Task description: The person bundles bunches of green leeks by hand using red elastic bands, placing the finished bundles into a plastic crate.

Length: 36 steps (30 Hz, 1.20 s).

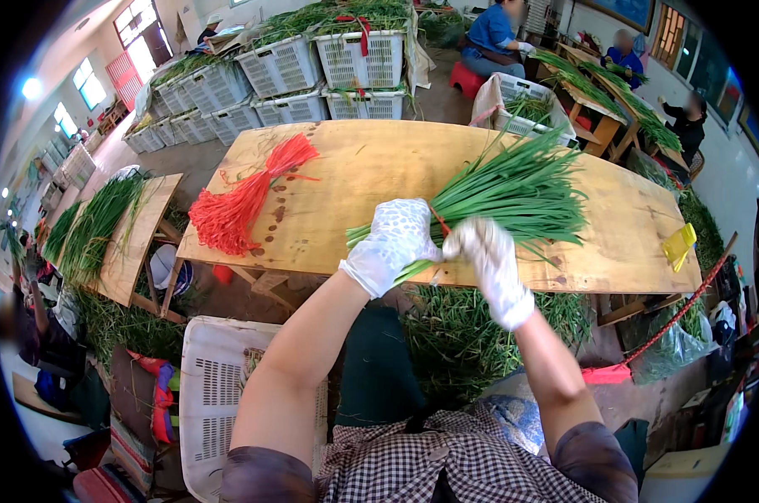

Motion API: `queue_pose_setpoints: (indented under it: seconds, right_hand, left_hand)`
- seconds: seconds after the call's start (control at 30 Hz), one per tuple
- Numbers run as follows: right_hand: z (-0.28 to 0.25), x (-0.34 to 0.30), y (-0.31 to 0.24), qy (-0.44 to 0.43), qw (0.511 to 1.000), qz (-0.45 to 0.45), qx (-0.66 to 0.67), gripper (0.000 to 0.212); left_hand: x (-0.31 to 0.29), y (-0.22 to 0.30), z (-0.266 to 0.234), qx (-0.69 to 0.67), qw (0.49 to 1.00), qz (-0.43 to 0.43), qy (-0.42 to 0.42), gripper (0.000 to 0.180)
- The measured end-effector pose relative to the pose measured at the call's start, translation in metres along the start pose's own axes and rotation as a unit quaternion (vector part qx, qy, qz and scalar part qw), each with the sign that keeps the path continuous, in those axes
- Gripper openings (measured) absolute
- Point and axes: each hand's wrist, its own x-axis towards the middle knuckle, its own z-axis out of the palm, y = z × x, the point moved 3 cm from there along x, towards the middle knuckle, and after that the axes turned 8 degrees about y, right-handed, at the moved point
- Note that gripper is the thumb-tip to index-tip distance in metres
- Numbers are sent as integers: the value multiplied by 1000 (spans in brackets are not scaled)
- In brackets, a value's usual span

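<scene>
A bunch of green garlic chives [514, 197] lies across the wooden table, its leafy ends fanned to the right. My left hand [394, 241], in a white patterned glove, is closed around the bunch near its left end. A thin red tie [439, 220] circles the chives just right of that hand. Close beside the tie is my right hand [490, 264], gloved too and slightly blurred, its fingers curled in a pinch on the tie's end. The fingertips of the right hand are partly hidden. To the left on the table lies a bundle of red ties [249, 197].
A yellow object [680, 246] sits at the table's [346, 155] right end. White crates [363, 60] of greens are stacked beyond it. Another white crate [212, 402] stands by my left side. Loose greens [463, 335] cover the floor below. Other people work at the back right and far left.
</scene>
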Motion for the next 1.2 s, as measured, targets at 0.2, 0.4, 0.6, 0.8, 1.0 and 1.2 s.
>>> queue_pose_setpoints:
  seconds: [0.2, 0.4, 0.6, 0.8, 1.0, 1.2]
  right_hand:
    - [-32, -25, 6, -17, 982, -130, -137, 17]
    - [9, -22, 33, 1, 967, 205, 150, 29]
    - [9, -69, 57, 89, 961, 177, 191, 26]
    - [-33, -70, 67, 88, 956, 149, 235, 34]
    - [-68, -119, 63, 85, 976, 129, 155, 88]
    - [-189, -151, -13, 151, 985, 26, 80, 105]
  left_hand:
    - [6, 18, 10, 169, 985, -3, 33, 101]
    - [18, 18, 46, 158, 984, -21, 73, 89]
    - [14, 28, 25, 133, 988, -18, 77, 68]
    - [20, 61, 36, -8, 972, 119, 204, 31]
    - [-19, 65, 12, -441, 897, -26, -25, 47]
    - [-79, 252, 33, -694, 698, -3, -174, 57]
